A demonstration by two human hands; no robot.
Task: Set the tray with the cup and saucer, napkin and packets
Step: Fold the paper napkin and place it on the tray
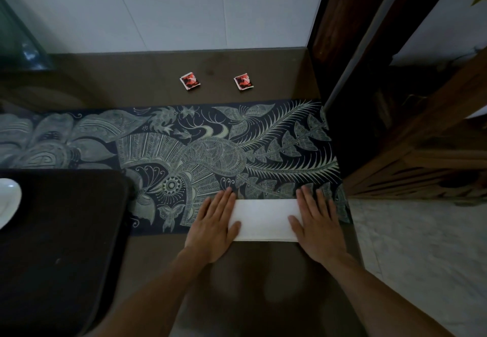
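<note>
A white folded napkin lies on the near edge of the patterned runner. My left hand rests flat on its left end, fingers spread. On its right end my right hand lies flat in the same way. The black tray sits at the left, apart from both hands. A white saucer shows partly at the tray's left edge; no cup is visible. Two red packets lie side by side on the bare table near the wall.
The dark blue patterned runner crosses the brown table. A white wall stands behind the table. A wooden door frame and carved wooden furniture border the right side, with a pale tiled floor below.
</note>
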